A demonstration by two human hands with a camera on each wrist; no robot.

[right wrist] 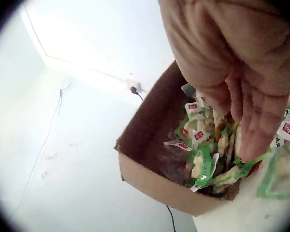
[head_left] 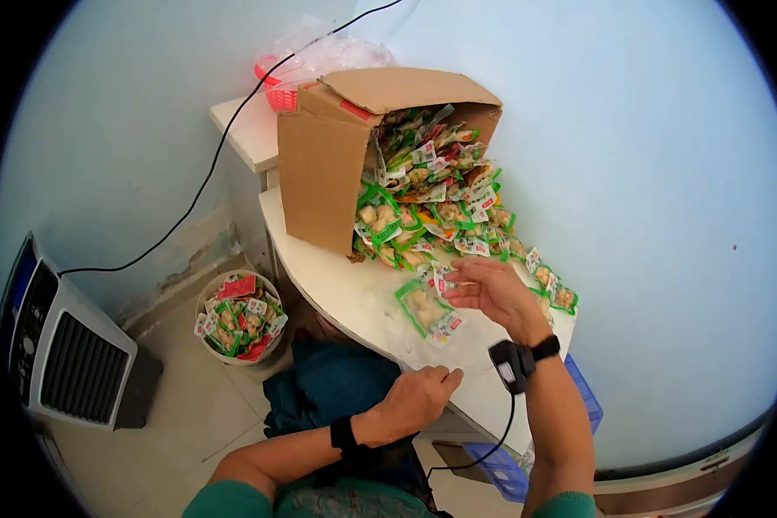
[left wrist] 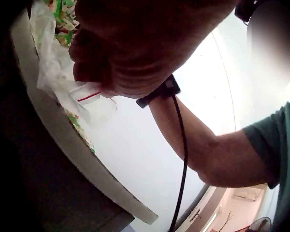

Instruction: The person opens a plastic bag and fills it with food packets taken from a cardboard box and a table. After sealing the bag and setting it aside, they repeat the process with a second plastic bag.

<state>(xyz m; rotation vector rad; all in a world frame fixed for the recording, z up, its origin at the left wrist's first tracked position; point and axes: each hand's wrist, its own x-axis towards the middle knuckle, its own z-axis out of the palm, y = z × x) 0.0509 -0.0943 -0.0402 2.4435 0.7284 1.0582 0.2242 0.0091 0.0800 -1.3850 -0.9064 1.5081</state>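
My left hand (head_left: 416,400) pinches the edge of a clear plastic bag (left wrist: 82,104) with a red line near its mouth, at the table's front edge. The right hand (head_left: 496,295) is over the table, its fingers stretched out beside a green-edged snack packet (head_left: 423,306) with pale pieces inside. That packet overlaps the clear bag in the head view. Behind it, a heap of similar packets (head_left: 449,211) spills from a cardboard box (head_left: 324,177) lying on its side. In the right wrist view the right hand's fingers partly hide the heap.
The white table (head_left: 319,268) has a curved front edge. On the floor to the left stands a bucket (head_left: 272,345) full of packets, near an air cooler (head_left: 78,345). A pink basket (head_left: 281,97) with plastic sits behind the box. Blue crates (head_left: 501,470) show below the table.
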